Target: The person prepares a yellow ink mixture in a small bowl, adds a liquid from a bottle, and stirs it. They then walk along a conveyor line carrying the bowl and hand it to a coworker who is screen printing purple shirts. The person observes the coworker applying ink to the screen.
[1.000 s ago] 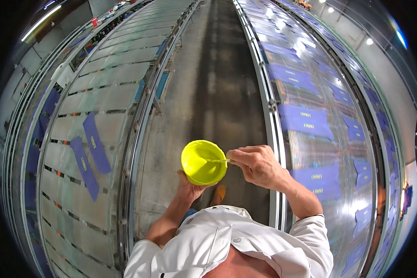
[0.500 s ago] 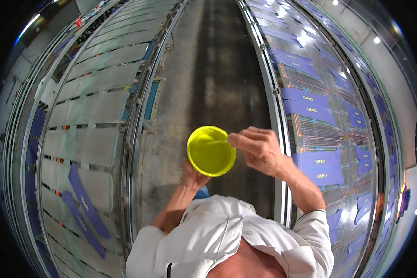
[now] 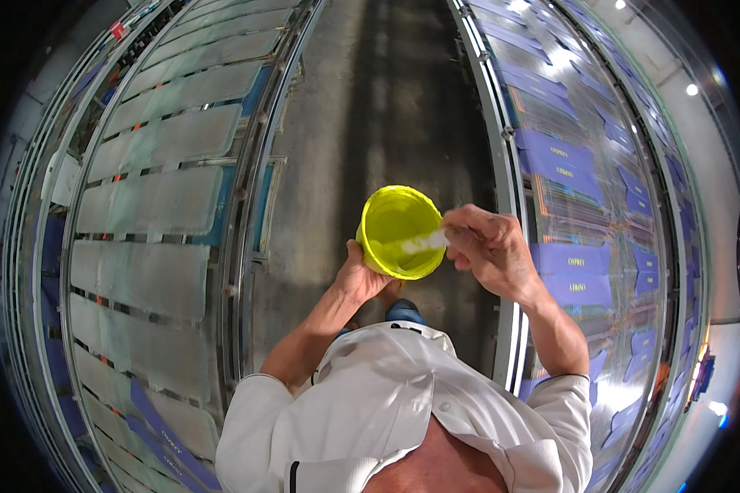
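My left hand (image 3: pixel 362 275) is wrapped round the lower left side of a bright yellow tub (image 3: pixel 384 215), which I hold up in front of my body with its open mouth tilted toward me. Inside it sits a yellow mass that looks like thick ink or paint. At the tub's right rim, my right hand (image 3: pixel 495 251) pinches a pale, whitish stick (image 3: pixel 424 241), whose far end reaches into the tub. Motion blurs this stick, so its exact shape cannot be made out.
A long rack of grey flat pallets (image 3: pixel 144 205) runs along my left, with purple printed pieces (image 3: pixel 168 440) near its close end. To my right stretches a table (image 3: pixel 551 218) bearing several purple pieces (image 3: pixel 574 275) with yellow lettering. Between their metal rails lies a concrete aisle (image 3: pixel 386 99).
Both tables have slid toward me in the view, as I have moved forward along the aisle. The tub has shifted up and right, and its mouth tilts more. The stick has swung lower.
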The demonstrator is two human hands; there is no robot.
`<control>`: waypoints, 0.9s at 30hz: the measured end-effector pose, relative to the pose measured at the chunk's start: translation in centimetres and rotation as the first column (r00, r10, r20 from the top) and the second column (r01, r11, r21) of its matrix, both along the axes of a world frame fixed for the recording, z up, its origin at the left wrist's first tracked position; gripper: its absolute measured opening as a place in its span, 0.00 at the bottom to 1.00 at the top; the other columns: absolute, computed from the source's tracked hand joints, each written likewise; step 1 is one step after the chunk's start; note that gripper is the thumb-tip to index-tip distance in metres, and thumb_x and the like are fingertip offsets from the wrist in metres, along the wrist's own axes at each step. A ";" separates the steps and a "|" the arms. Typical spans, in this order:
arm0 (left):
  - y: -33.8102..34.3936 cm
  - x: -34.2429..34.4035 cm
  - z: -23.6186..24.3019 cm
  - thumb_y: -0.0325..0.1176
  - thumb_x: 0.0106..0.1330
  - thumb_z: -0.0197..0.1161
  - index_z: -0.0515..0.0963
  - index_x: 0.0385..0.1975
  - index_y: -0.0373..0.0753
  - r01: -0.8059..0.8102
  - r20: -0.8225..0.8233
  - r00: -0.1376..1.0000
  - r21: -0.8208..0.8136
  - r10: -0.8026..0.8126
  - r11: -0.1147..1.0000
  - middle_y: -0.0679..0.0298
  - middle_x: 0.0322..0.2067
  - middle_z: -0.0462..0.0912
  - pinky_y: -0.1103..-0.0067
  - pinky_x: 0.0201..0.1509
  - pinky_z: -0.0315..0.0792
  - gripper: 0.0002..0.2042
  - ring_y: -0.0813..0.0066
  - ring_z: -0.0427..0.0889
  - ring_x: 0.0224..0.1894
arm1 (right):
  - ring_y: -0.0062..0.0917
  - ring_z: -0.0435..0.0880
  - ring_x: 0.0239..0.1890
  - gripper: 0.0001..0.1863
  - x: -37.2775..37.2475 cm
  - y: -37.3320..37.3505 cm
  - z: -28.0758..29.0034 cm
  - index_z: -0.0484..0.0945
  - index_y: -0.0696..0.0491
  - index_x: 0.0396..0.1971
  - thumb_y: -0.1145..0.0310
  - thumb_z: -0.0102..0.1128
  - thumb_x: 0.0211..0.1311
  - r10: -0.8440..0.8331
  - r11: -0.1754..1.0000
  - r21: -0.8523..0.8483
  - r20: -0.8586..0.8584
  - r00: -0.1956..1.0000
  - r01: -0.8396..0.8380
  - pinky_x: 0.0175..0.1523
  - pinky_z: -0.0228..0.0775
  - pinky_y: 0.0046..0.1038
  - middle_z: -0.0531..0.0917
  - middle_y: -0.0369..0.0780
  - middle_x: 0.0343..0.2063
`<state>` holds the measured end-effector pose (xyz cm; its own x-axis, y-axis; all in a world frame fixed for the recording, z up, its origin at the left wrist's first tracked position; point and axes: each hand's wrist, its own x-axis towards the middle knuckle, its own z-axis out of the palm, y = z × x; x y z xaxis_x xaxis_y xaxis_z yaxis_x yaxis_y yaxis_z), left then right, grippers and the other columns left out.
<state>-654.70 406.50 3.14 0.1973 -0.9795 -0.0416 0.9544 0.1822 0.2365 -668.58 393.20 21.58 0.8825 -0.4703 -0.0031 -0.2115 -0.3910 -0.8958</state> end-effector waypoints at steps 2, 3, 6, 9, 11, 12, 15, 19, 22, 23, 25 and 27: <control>-3.3 3.0 -1.6 0.60 0.42 0.74 0.64 0.62 0.40 -0.005 0.050 0.999 -0.011 0.006 1.000 0.56 0.59 0.72 0.64 0.62 0.73 0.48 0.62 0.73 0.61 | 0.31 0.79 0.20 0.07 3.4 -4.0 -1.5 0.79 0.57 0.35 0.81 0.57 0.58 0.102 0.945 -0.326 0.258 0.961 -0.013 0.28 0.73 0.25 0.80 0.44 0.23; -5.1 4.4 -2.3 0.60 0.42 0.74 0.64 0.63 0.40 -0.007 0.075 0.997 -0.015 0.008 1.000 0.56 0.60 0.71 0.64 0.63 0.73 0.48 0.62 0.73 0.61 | 0.37 0.80 0.23 0.10 4.9 -6.4 -1.6 0.79 0.57 0.36 0.83 0.60 0.52 0.186 0.862 -0.507 0.302 0.935 -0.008 0.29 0.74 0.29 0.81 0.44 0.25; -10.8 7.8 0.1 0.61 0.40 0.75 0.63 0.64 0.41 -0.084 0.062 0.995 0.063 0.080 0.995 0.57 0.61 0.70 0.63 0.64 0.71 0.50 0.62 0.72 0.61 | 0.38 0.81 0.25 0.11 9.1 -13.7 -0.9 0.78 0.57 0.35 0.83 0.61 0.51 0.278 0.697 -0.709 0.130 0.952 -0.107 0.29 0.74 0.33 0.82 0.43 0.25; -16.3 11.9 0.4 0.60 0.41 0.74 0.60 0.66 0.42 -0.129 0.053 0.990 -0.041 0.131 0.991 0.56 0.64 0.66 0.61 0.67 0.67 0.51 0.60 0.69 0.64 | 0.40 0.81 0.24 0.08 12.7 -19.9 1.3 0.77 0.59 0.32 0.83 0.60 0.51 0.267 0.768 -0.616 0.060 0.962 -0.175 0.27 0.72 0.34 0.81 0.44 0.24; -19.4 14.5 -0.7 0.60 0.42 0.74 0.57 0.67 0.43 -0.165 0.026 0.986 -0.018 0.165 0.986 0.55 0.65 0.64 0.59 0.68 0.65 0.53 0.56 0.67 0.66 | 0.41 0.79 0.20 0.04 15.3 -23.4 2.0 0.76 0.60 0.30 0.83 0.58 0.54 0.278 0.822 -0.525 0.031 0.960 -0.221 0.25 0.70 0.33 0.79 0.46 0.21; -20.8 15.9 -1.1 0.58 0.43 0.74 0.59 0.67 0.42 -0.159 0.011 0.987 -0.052 0.160 0.986 0.55 0.65 0.65 0.60 0.67 0.66 0.50 0.58 0.68 0.65 | 0.41 0.79 0.19 0.03 16.6 -24.9 2.0 0.76 0.60 0.30 0.83 0.57 0.55 0.293 0.847 -0.468 0.011 0.956 -0.254 0.24 0.70 0.32 0.79 0.47 0.21; -25.7 19.8 -1.3 0.55 0.47 0.73 0.63 0.64 0.39 -0.143 -0.046 0.989 -0.131 0.138 0.981 0.56 0.62 0.69 0.63 0.66 0.69 0.45 0.62 0.70 0.64 | 0.30 0.79 0.15 0.04 20.4 -29.0 1.9 0.76 0.61 0.29 0.81 0.52 0.63 0.319 0.915 -0.239 -0.068 0.945 -0.326 0.22 0.68 0.26 0.78 0.44 0.17; -32.6 26.4 -2.7 0.55 0.48 0.72 0.67 0.62 0.40 -0.144 -0.046 0.989 -0.112 0.140 0.983 0.58 0.59 0.73 0.64 0.64 0.72 0.42 0.64 0.74 0.61 | 0.13 0.75 0.17 0.08 27.4 -34.1 -0.2 0.78 0.61 0.33 0.78 0.48 0.69 0.136 0.959 0.263 -0.097 0.986 -0.106 0.22 0.69 0.18 0.76 0.36 0.16; -38.0 32.4 -3.3 0.60 0.47 0.71 0.64 0.63 0.40 -0.082 0.052 0.995 -0.075 0.086 0.994 0.56 0.61 0.70 0.63 0.64 0.71 0.46 0.61 0.72 0.62 | 0.13 0.74 0.17 0.07 34.1 -39.2 -1.2 0.77 0.61 0.33 0.78 0.49 0.69 0.025 0.982 0.189 -0.024 0.999 -0.020 0.22 0.69 0.18 0.76 0.36 0.17; -40.1 34.5 -3.4 0.62 0.46 0.70 0.62 0.65 0.39 -0.055 0.094 0.994 -0.069 0.061 0.996 0.55 0.62 0.68 0.62 0.64 0.70 0.48 0.60 0.71 0.63 | 0.16 0.76 0.18 0.04 36.1 -41.1 -1.5 0.78 0.59 0.34 0.82 0.53 0.64 0.048 0.999 -0.029 0.045 0.998 -0.046 0.23 0.70 0.20 0.78 0.37 0.18; -43.9 38.4 -3.0 0.61 0.47 0.70 0.64 0.64 0.39 -0.009 0.086 0.996 -0.076 0.016 0.997 0.55 0.61 0.69 0.63 0.63 0.71 0.47 0.60 0.71 0.63 | 0.21 0.78 0.19 0.07 40.1 -45.2 -1.4 0.78 0.58 0.35 0.84 0.56 0.59 0.148 0.861 -0.505 0.139 0.979 -0.059 0.24 0.72 0.23 0.79 0.38 0.19; -47.4 42.0 -2.6 0.61 0.47 0.70 0.64 0.63 0.38 0.016 0.073 0.997 -0.095 -0.009 0.995 0.55 0.61 0.70 0.63 0.63 0.72 0.46 0.60 0.72 0.62 | 0.30 0.80 0.22 0.11 43.1 -48.8 -0.3 0.78 0.57 0.35 0.85 0.59 0.51 0.214 0.635 -0.770 0.098 0.972 -0.062 0.26 0.73 0.30 0.80 0.40 0.21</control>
